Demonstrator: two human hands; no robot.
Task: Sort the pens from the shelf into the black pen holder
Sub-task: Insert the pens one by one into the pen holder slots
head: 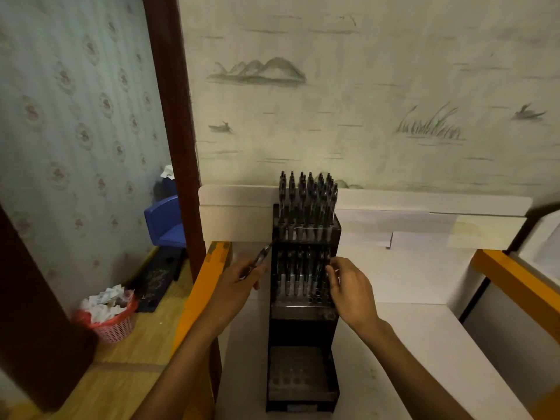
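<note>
A black tiered pen holder (303,313) stands on a white shelf (409,344), its back against the shelf's rear wall, a little left of the middle. The top tier is packed with upright pens (307,201); the middle tier holds a row of pens (298,274) with a few bare slots at its right end; the bottom tier (300,377) shows only slots. The left hand (239,283) sits just left of the holder, level with the middle tier, and pinches a pen (261,256) between thumb and curled fingers; the pen slants up and right, its tip near the holder's left edge where top and middle tiers meet. The right hand (348,286) is at the middle tier's right end, fingertips (330,268) bent in among the pens there and seeming to nip the top of one, though blur hides how firmly. Left of the holder the room is tight: an orange rail (206,286) edges the shelf just beyond the left hand. To the right the white surface runs wide up to another orange rail (521,283). On the floor to the left stand a pink basket (116,325) full of crumpled paper and a blue stool (166,219).
</note>
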